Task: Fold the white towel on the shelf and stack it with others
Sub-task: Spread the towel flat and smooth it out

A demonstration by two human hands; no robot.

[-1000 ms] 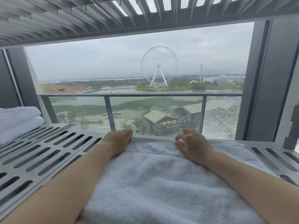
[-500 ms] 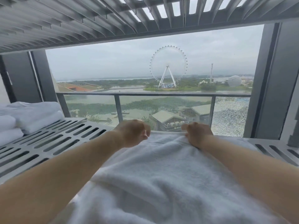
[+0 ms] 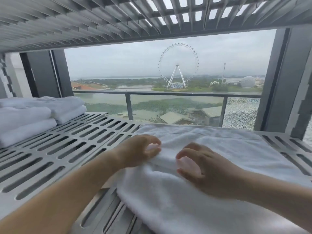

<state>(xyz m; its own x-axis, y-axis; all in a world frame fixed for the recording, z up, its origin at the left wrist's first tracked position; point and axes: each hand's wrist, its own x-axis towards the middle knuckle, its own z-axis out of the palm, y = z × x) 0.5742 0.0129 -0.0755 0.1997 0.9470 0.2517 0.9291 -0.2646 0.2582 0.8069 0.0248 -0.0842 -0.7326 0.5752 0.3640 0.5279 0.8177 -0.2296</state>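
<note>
Terry cloth fills the lower right of the frame: the white towel lies on the grey slotted shelf. Its far edge lies flat along the back of the shelf. Its near part is bunched into a soft, rounded fold that runs down toward the bottom edge.

Both bare forearms reach in from the bottom corners and meet at the centre, over the raised fold. The left hand sits at the towel's left border, half over the bare slots. Its fingers are curled inward and its fingertips press into a ridge of cloth, which it appears to pinch. The right hand, just beside it and a little lower in the frame, is curled like a claw, with its thumb on the towel. Motion blur hides whether any cloth is caught between thumb and fingers, so I cannot tell if it grips.

At the left edge, about mid-height, the folded towels sit in two low stacks on the same shelf, one behind the other and well apart from the hands.

An upper shelf of the same slotted metal spans the top of the frame. Between the two shelves, a window shows a glass railing, a Ferris wheel at centre, and a pale dome to its right, under grey sky.
</note>
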